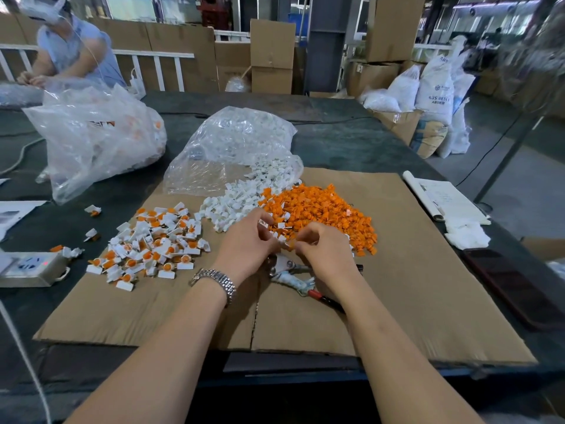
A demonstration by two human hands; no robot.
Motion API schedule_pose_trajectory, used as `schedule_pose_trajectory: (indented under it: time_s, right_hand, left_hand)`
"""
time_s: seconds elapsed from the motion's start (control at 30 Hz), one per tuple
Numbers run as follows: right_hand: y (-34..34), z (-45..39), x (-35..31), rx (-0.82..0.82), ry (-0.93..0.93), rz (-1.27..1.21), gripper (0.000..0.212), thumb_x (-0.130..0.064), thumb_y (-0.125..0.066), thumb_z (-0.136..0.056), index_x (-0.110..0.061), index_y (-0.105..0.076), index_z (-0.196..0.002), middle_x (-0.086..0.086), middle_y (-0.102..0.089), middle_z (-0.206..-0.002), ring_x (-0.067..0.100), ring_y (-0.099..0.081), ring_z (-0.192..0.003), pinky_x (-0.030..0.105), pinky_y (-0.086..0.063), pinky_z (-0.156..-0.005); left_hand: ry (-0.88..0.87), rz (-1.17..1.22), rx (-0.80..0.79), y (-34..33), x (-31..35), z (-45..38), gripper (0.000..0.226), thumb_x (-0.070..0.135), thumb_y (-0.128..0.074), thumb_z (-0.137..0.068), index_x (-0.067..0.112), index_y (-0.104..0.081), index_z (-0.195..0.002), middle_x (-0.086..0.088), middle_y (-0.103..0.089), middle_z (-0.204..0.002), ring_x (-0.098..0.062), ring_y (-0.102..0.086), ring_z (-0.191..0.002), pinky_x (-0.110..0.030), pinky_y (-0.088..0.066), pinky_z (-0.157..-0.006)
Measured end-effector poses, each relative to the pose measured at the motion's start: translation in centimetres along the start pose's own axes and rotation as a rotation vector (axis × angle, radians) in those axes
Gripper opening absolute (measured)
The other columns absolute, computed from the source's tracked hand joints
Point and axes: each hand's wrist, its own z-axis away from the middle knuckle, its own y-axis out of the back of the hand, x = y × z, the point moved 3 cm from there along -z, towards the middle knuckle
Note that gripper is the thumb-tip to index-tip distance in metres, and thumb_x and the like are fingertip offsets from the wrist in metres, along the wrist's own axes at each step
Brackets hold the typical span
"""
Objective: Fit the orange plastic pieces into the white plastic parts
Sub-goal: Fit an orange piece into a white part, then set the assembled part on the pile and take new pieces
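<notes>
Both hands work close together at the near edge of the piles: the left hand [249, 240], a metal watch [217, 283] on its wrist, has its fingers curled and pinches a small white part at the fingertips; the right hand [324, 250] is curled too, fingertips drawn toward the left hand's, but what it holds is too small and hidden to tell.

Under everything lies the dark table [330, 142]; on it a flat cardboard sheet [428, 301] carries the work; at the far left a big clear bag [91, 139] holds assembled pieces, and a second clear bag [232, 148] lies open at the sheet's far edge, white parts spilling from its mouth.

The orange pieces [318, 209] form a heap just beyond the right hand, touching the white parts [232, 203] heaped to their left, beyond the left hand; well left of the hands spreads a loose scatter of finished pieces [149, 249], white with orange fitted in, and a few lie off the sheet on the table.

Pliers [293, 273] with red-and-black handles lie on the sheet under and between the wrists; a power strip [30, 267] sits at the left edge; papers [443, 200] and a dark phone [513, 286] lie at the right; another person [73, 47] bends over the table at the far left.
</notes>
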Motion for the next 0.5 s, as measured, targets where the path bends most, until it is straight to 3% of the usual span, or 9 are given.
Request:
schedule_pose_trajectory:
  time_s: [0.1,0.2,0.3,0.4,0.5]
  right_hand:
    - [0.1,0.7,-0.4,-0.018,-0.062,-0.218,0.008,-0.018,-0.077,-0.086,-0.022,-0.072,-0.082,-0.006,-0.071,-0.081,0.01,-0.069,-0.076,0.028,-0.058,-0.069]
    - [0.2,1.5,-1.2,-0.041,-0.117,-0.435,0.007,-0.014,-0.075,-0.088,-0.019,-0.075,-0.084,0.002,-0.073,-0.079,0.022,-0.072,-0.075,0.039,-0.062,-0.072]
    - [0.5,2.1,-2.2,-0.024,-0.097,-0.559,0.005,-0.017,-0.073,-0.091,-0.02,-0.076,-0.089,0.002,-0.074,-0.079,0.017,-0.071,-0.074,0.026,-0.06,-0.068]
    - [0.5,2.6,-3.6,-0.036,0.061,-0.487,0.006,-0.017,-0.071,-0.093,-0.021,-0.074,-0.092,-0.006,-0.074,-0.083,0.005,-0.069,-0.076,0.018,-0.055,-0.071]
    - [0.4,3.2,-4.8,-0.038,0.185,-0.338,0.006,-0.015,-0.069,-0.093,-0.02,-0.071,-0.092,-0.01,-0.07,-0.085,0.004,-0.064,-0.081,0.022,-0.053,-0.077]
  left_hand:
    - [0.064,0.226,-0.013,1.0,-0.5,0.8,0.025,0.014,-0.073,-0.091,0.026,-0.063,-0.111,0.003,-0.075,-0.083,-0.008,-0.071,-0.071,-0.024,-0.057,-0.066]
    - [0.241,0.678,-0.085,1.5,-0.9,1.9,0.023,0.007,-0.07,-0.094,0.014,-0.067,-0.116,-0.006,-0.076,-0.08,-0.011,-0.066,-0.058,-0.02,-0.054,-0.056]
    - [0.382,1.161,-0.179,1.4,-1.1,3.0,0.023,-0.001,-0.067,-0.093,0.002,-0.07,-0.116,-0.013,-0.073,-0.084,-0.016,-0.069,-0.067,-0.023,-0.059,-0.062]
    - [0.375,1.335,-0.209,1.5,-1.5,3.5,0.024,-0.003,-0.07,-0.084,-0.002,-0.076,-0.108,-0.018,-0.074,-0.096,-0.021,-0.073,-0.083,-0.024,-0.062,-0.073]
    - [0.357,1.423,-0.243,1.8,-1.6,3.8,0.023,-0.002,-0.071,-0.08,-0.003,-0.077,-0.103,-0.014,-0.075,-0.087,-0.02,-0.075,-0.08,-0.023,-0.061,-0.073]
